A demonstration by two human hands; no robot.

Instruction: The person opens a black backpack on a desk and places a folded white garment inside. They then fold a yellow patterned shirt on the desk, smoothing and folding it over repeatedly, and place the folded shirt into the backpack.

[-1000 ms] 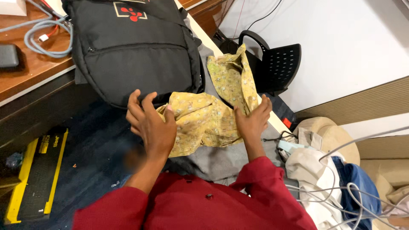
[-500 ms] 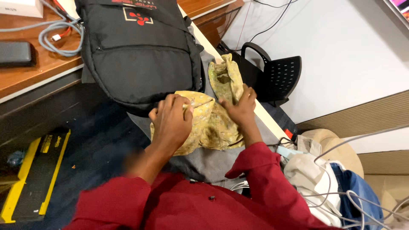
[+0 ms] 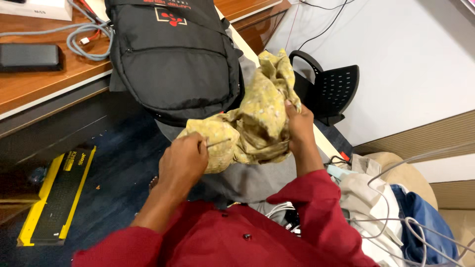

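A crumpled yellow patterned cloth (image 3: 257, 116) is held over my lap, in front of a black backpack (image 3: 173, 59) that leans off the wooden desk. My left hand (image 3: 183, 160) grips the cloth's lower left corner. My right hand (image 3: 298, 126) clutches its right side, with a bunched part rising above the fingers. Both sleeves are dark red. Grey fabric (image 3: 247, 180) lies under the cloth on my lap.
A wooden desk (image 3: 44, 81) carries a black flat device (image 3: 29, 55) and grey cables (image 3: 86, 37). A yellow-edged black box (image 3: 59, 193) lies on the dark floor. A black chair (image 3: 329, 91) stands right of the backpack. Clothes and white cables (image 3: 396, 212) pile at lower right.
The cloth went from spread flat to bunched up. My hands came closer together, then my right hand lifted its side of the cloth upward.
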